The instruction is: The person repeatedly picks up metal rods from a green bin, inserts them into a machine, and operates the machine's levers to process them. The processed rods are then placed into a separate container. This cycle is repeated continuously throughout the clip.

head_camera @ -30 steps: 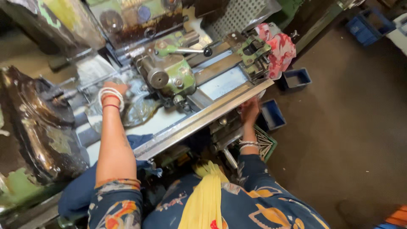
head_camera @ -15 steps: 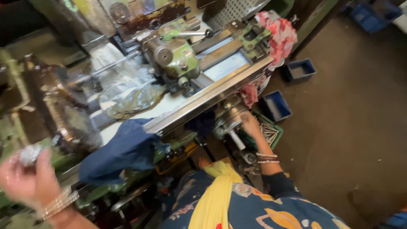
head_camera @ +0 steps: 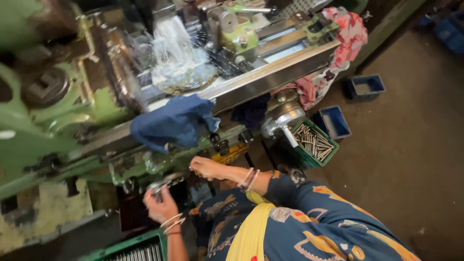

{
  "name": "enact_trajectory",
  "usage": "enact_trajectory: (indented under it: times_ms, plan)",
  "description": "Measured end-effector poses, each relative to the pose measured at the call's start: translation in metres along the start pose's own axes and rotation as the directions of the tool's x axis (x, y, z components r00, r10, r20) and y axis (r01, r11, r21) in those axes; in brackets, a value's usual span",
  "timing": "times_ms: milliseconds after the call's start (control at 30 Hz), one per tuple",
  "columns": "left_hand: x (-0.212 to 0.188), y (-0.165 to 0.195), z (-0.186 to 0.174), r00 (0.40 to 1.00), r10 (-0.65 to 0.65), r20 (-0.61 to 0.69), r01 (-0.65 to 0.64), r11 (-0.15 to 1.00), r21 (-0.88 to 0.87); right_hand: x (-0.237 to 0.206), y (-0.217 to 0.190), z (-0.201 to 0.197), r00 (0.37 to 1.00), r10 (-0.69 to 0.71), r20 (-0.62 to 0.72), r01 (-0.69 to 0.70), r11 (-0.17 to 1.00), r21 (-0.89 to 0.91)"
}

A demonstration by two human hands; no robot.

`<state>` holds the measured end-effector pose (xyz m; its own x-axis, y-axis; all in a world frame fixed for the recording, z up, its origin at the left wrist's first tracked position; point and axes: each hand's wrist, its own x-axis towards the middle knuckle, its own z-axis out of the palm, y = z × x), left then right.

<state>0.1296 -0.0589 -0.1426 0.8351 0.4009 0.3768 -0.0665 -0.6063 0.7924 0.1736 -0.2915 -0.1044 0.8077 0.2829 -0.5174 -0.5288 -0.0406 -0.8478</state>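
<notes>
Gripping a metal rod (head_camera: 166, 182), both hands' grip clamped: left hand (head_camera: 159, 205), right hand (head_camera: 209, 168), below blue cloth (head_camera: 174, 122).

Small grey part in the left hand (head_camera: 159, 205) blurred; green crate (head_camera: 133, 247) cut by bottom edge.

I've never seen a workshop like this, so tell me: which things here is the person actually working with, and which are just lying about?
In use:
left hand gripping a small metal piece
right hand reaching to the green machine

Lying about:
blue cloth
red patterned rag
green crate of metal rods
two blue trays
</notes>
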Motion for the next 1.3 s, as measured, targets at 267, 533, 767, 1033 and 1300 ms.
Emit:
enact_trajectory:
  times_ms: [267, 533, 767, 1033, 1300]
  plan:
    - [-0.005, 0.080, -0.026, 0.972, 0.212, 0.097, -0.221, 0.970, 0.100, -0.001, -0.016, 0.058, 0.979, 0.141, 0.150, -0.164, 0.974, 0.157]
    - [0.000, 0.081, -0.032, 0.928, 0.363, 0.085, -0.369, 0.927, 0.064, -0.003, -0.012, 0.060, 0.968, 0.216, 0.126, -0.243, 0.935, 0.258]
    - [0.013, 0.085, -0.035, 0.898, 0.425, 0.112, -0.430, 0.903, 0.021, -0.008, -0.016, 0.055, 0.970, 0.214, 0.119, -0.231, 0.960, 0.156]
    - [0.049, 0.053, -0.052, 0.600, 0.720, 0.348, -0.728, 0.672, -0.136, -0.024, -0.062, 0.020, 0.618, 0.347, 0.706, -0.442, 0.895, -0.053]
    - [0.049, 0.079, -0.065, 0.958, 0.232, 0.166, -0.261, 0.948, 0.181, -0.007, -0.043, 0.076, 0.986, 0.098, 0.137, -0.099, 0.995, 0.000]
